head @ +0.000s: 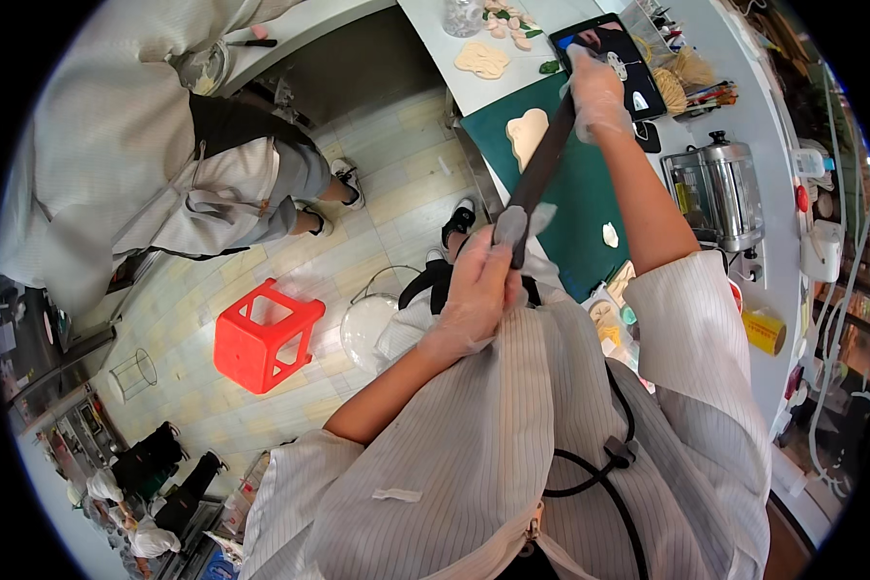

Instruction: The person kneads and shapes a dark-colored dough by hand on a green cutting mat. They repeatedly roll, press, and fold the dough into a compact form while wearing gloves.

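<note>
My left hand (478, 283), in a clear plastic glove, grips the near end of a long dark bar (544, 163) that looks like a rolling pin. At its far end is my right hand (598, 90), also gloved, with its fingers around the bar and overlapping the view of a tablet (638, 80). The bar slants above a dark green mat (583, 196) and partly hides a flat, pale dough piece (527, 134). A small white lump (610, 235) lies on the mat. Another flat dough piece (482, 60) rests on the white table beyond it.
Small pink and green dough pieces (511, 25) lie near a clear jar (464, 16). Brushes (710, 96) and a metal dispenser (728, 192) stand along the right. A red plastic stool (264, 337) is on the floor at left. A co-worker (145, 145) stands at upper left.
</note>
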`<control>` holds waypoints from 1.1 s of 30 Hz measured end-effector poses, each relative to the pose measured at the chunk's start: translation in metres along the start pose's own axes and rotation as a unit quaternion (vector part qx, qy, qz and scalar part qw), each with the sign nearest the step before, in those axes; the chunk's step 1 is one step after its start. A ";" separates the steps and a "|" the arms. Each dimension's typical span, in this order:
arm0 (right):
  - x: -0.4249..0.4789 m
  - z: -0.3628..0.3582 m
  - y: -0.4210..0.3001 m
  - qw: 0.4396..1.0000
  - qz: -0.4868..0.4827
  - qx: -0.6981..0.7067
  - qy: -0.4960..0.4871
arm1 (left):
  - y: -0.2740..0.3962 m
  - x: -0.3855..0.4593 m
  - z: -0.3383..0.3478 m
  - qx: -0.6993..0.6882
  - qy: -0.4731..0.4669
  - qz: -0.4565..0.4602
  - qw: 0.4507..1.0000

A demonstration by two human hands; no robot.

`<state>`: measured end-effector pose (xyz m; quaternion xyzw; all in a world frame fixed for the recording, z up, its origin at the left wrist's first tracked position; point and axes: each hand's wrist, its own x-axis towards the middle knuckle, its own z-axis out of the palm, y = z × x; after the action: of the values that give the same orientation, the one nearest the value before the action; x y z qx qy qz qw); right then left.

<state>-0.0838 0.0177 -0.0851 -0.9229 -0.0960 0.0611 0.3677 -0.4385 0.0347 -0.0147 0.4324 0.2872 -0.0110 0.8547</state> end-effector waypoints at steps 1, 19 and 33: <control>-0.008 0.000 -0.020 0.994 0.079 0.073 0.003 | -0.006 0.003 -0.002 -0.008 0.028 0.023 0.999; -0.181 -0.036 -0.044 0.967 -0.148 0.208 -0.019 | 0.018 0.071 0.028 0.168 0.032 0.137 0.976; -0.018 -0.135 -0.053 0.924 -0.284 0.040 0.253 | 0.080 0.083 0.117 0.066 -0.009 0.174 0.983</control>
<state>-0.0832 -0.0387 0.0498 -0.8264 -0.2550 -0.2775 0.4184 -0.2920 0.0165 0.0563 0.5307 0.1990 0.1149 0.8158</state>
